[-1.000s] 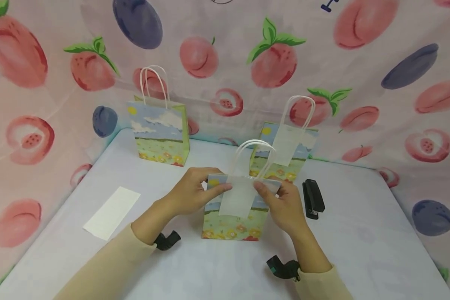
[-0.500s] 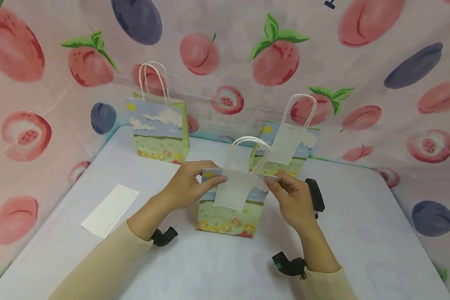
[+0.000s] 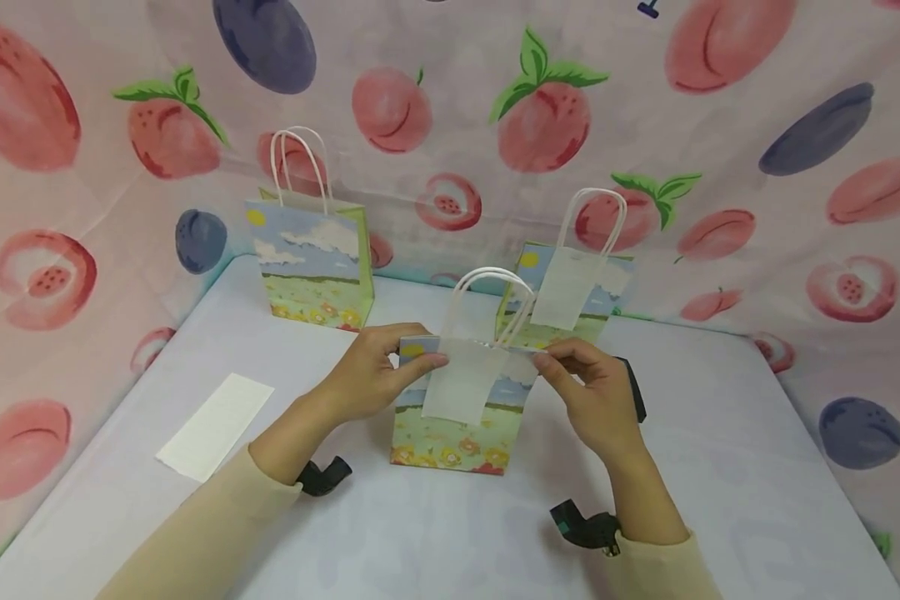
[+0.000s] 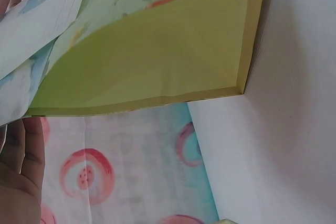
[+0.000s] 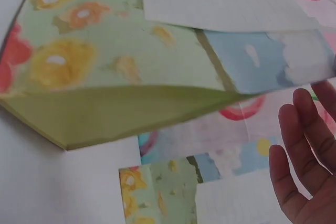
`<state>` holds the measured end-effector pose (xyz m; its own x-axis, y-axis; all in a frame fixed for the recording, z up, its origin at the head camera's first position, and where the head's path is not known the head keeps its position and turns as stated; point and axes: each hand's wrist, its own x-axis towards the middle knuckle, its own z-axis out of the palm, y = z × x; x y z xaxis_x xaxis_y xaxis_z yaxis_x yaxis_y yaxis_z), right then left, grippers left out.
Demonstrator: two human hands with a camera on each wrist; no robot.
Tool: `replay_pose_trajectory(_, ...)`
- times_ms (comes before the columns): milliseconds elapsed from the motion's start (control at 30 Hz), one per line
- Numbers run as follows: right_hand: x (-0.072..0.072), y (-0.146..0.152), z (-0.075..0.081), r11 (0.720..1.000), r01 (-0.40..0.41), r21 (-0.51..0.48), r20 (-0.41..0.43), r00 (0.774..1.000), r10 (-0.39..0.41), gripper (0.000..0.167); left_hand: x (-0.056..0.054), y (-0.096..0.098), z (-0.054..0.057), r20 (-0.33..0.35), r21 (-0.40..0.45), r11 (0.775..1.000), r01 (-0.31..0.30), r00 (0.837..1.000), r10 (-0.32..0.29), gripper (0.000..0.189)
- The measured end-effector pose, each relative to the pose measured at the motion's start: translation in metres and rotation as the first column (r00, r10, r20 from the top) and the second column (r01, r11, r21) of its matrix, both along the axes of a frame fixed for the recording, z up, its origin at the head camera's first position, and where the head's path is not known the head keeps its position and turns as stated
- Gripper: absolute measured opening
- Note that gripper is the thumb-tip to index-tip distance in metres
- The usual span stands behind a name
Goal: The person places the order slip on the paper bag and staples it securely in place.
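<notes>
In the head view a small paper gift bag (image 3: 450,446), printed with sky and flowers, stands in the middle with its top pressed flat. A white paper slip (image 3: 461,383) hangs down its front from the top edge, below the white handles (image 3: 491,279). My left hand (image 3: 367,375) pinches the top left edge, thumb in front. At the top right corner my right hand (image 3: 592,400) pinches the edge between thumb and fingers. The left wrist view shows the green side panel (image 4: 173,61) tapering towards the top; the right wrist view shows the other side panel (image 5: 121,114).
A matching bag (image 3: 315,267) stands at the back left. Another bag (image 3: 521,308), also with a white slip (image 3: 566,287), is at the back right. A loose white slip (image 3: 216,427) lies on the left. A black stapler (image 3: 637,387) is mostly hidden behind my right hand.
My right hand has moved right, from beside the slip to the bag's top right corner, now covering most of the stapler. The bag has shifted slightly left with my left hand.
</notes>
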<state>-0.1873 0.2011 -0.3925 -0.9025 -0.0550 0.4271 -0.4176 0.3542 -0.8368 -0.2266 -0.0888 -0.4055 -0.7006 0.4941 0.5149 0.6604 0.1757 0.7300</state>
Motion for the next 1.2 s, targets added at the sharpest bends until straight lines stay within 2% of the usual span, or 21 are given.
replay_pose_trajectory(233,0.001,0.018,0.011,0.998,0.03,-0.049,0.007,1.0,-0.03,0.009,0.001,0.0,-0.001,0.033,0.007,1.0,0.021,0.999,-0.021,0.006)
replay_pose_trajectory(367,0.0,0.035,0.016,0.992,0.124,0.002,0.013,0.992,-0.124,0.016,0.001,0.0,-0.002,0.039,0.011,1.0,0.029,0.999,-0.029,0.007)
replay_pose_trajectory(467,-0.002,0.05,0.018,0.954,0.268,0.135,0.045,0.96,-0.276,0.023,0.0,0.001,-0.003,0.028,0.016,0.999,0.037,0.999,-0.038,0.007)
replay_pose_trajectory(533,-0.004,0.06,0.016,0.912,0.339,0.232,0.09,0.926,-0.367,0.029,-0.001,0.001,-0.003,0.024,0.019,0.999,0.043,0.999,-0.044,0.007)
replay_pose_trajectory(600,-0.006,0.071,0.014,0.87,0.373,0.322,0.146,0.889,-0.435,0.035,-0.001,0.001,-0.003,0.025,0.02,0.999,0.044,0.999,-0.045,0.007)
replay_pose_trajectory(667,-0.007,0.08,0.009,0.852,0.361,0.378,0.201,0.867,-0.456,0.04,0.0,0.001,-0.004,0.028,0.021,0.999,0.044,0.999,-0.044,0.008)
replay_pose_trajectory(767,-0.01,0.09,0.004,0.847,0.334,0.413,0.252,0.852,-0.458,0.044,0.001,0.0,-0.004,0.029,0.021,0.999,0.041,0.999,-0.041,0.007)
replay_pose_trajectory(1200,-0.017,0.114,-0.018,0.808,0.295,0.51,0.343,0.792,-0.506,0.042,-0.001,0.001,-0.005,0.019,0.026,0.998,0.048,0.999,-0.049,0.009)
